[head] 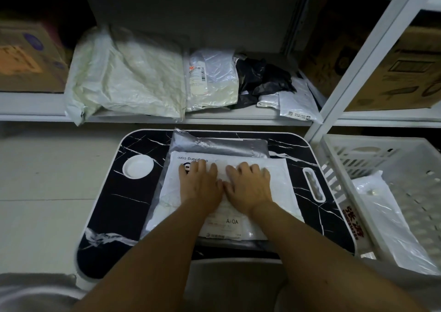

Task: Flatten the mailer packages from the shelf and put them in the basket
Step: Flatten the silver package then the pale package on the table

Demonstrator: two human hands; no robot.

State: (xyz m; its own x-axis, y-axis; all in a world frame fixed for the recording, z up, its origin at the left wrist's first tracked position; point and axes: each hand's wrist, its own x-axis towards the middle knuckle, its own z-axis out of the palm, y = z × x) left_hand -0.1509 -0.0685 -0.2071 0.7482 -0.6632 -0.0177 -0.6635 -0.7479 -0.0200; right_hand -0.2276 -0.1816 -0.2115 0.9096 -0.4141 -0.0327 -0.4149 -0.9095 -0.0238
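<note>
Cardboard box (pixel 28 58) at far left on shelf (pixel 35 106); crumpled cream mailer (pixel 128 77) beside it; silver mailer (pixel 212 82) with barcode label, black bag (pixel 262 77) further right. Below, black marble-pattern tray table (pixel 107 192); white mailer (pixel 281 192) lies flat on it over grey mailer (pixel 222 144), long axis running near-to-far, print upside down, "A0A" on near label; left hand (pixel 200 187) and right hand (pixel 248 187) side by side, fingers straight, pressing it flat. White basket (pixel 393 159) at right holds clear-wrapped package (pixel 381 216); red characters on rim, unreadable.
</note>
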